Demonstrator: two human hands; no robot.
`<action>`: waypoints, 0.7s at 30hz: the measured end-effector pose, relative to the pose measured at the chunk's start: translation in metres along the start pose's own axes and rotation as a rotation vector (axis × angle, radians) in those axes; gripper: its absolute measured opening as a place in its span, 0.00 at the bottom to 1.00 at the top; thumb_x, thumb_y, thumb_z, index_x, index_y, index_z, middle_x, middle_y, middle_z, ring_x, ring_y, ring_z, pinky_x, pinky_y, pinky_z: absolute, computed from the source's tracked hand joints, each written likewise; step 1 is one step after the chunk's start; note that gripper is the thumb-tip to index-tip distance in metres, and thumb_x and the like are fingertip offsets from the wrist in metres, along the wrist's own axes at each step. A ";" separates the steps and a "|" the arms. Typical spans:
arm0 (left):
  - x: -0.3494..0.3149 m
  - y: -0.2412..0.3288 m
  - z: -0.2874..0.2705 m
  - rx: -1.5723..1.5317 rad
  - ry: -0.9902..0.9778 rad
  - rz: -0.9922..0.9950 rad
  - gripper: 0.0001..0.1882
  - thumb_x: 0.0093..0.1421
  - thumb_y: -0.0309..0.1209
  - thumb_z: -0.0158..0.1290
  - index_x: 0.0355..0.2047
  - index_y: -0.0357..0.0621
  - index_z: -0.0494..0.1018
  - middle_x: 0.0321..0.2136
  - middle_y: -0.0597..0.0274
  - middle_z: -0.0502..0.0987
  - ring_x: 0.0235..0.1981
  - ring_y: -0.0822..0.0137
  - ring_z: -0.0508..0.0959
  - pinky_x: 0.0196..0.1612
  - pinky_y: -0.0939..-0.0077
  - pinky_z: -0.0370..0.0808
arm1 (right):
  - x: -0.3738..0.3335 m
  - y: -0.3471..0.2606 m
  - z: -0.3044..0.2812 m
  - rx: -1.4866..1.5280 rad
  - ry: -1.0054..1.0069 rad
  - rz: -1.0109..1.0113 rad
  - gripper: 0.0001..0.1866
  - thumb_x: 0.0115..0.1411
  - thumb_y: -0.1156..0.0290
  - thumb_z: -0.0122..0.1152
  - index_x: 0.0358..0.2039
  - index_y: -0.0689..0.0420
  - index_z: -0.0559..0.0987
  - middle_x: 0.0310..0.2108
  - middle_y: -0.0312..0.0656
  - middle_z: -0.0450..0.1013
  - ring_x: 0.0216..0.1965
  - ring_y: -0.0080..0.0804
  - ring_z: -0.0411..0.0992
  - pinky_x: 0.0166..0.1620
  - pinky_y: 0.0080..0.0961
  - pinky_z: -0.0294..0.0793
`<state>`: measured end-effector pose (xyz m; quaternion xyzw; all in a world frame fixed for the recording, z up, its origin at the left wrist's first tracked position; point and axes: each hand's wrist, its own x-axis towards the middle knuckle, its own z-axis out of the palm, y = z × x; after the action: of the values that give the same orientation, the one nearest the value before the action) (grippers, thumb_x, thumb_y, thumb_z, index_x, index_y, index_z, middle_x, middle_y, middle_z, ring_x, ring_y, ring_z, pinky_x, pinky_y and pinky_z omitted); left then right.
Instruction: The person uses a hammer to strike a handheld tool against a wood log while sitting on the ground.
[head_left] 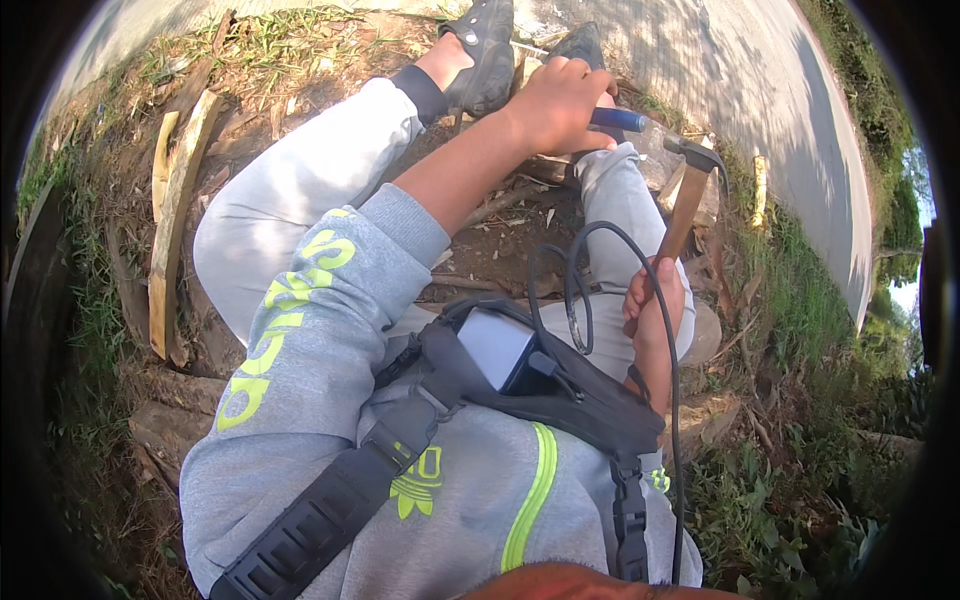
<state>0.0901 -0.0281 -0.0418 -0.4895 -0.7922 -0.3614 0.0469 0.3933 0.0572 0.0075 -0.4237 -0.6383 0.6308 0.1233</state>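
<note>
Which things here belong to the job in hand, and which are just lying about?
Apparently in use:
- hammer, its wooden handle in the right hand
- blue tool, in the left hand

Apparently just lying about:
- long strip of wood, on the ground to the left
- shorter strip of wood, beside it
</note>
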 end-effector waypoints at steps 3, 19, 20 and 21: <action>-0.010 -0.036 -0.067 0.147 -0.134 -0.144 0.33 0.58 0.52 0.67 0.60 0.52 0.73 0.55 0.49 0.76 0.62 0.48 0.71 0.62 0.52 0.70 | -0.012 -0.024 -0.007 0.051 0.025 -0.114 0.26 0.77 0.44 0.43 0.38 0.56 0.70 0.18 0.32 0.60 0.14 0.19 0.58 0.18 0.20 0.60; -0.098 -0.260 -0.131 0.175 -0.653 -0.910 0.25 0.62 0.45 0.55 0.46 0.34 0.83 0.49 0.39 0.82 0.50 0.46 0.83 0.52 0.57 0.78 | -0.031 -0.137 -0.029 0.025 0.095 -0.430 0.25 0.77 0.45 0.44 0.45 0.58 0.72 0.20 0.33 0.60 0.17 0.20 0.58 0.21 0.21 0.58; -0.101 -0.268 -0.127 0.183 -0.628 -0.876 0.25 0.62 0.44 0.55 0.46 0.33 0.83 0.48 0.38 0.83 0.49 0.47 0.84 0.50 0.57 0.78 | -0.030 -0.167 -0.024 0.031 0.109 -0.498 0.25 0.77 0.45 0.44 0.46 0.58 0.71 0.21 0.33 0.60 0.17 0.21 0.58 0.21 0.22 0.58; -0.101 -0.275 -0.123 0.188 -0.608 -0.839 0.24 0.61 0.43 0.55 0.45 0.33 0.83 0.47 0.38 0.83 0.48 0.47 0.84 0.49 0.57 0.78 | -0.029 -0.191 -0.019 0.036 0.129 -0.565 0.25 0.77 0.44 0.43 0.48 0.57 0.71 0.21 0.34 0.60 0.17 0.21 0.57 0.20 0.22 0.57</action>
<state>-0.1148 -0.2505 -0.1399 -0.2069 -0.9269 -0.1181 -0.2901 0.3508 0.0793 0.1952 -0.2663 -0.7105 0.5545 0.3419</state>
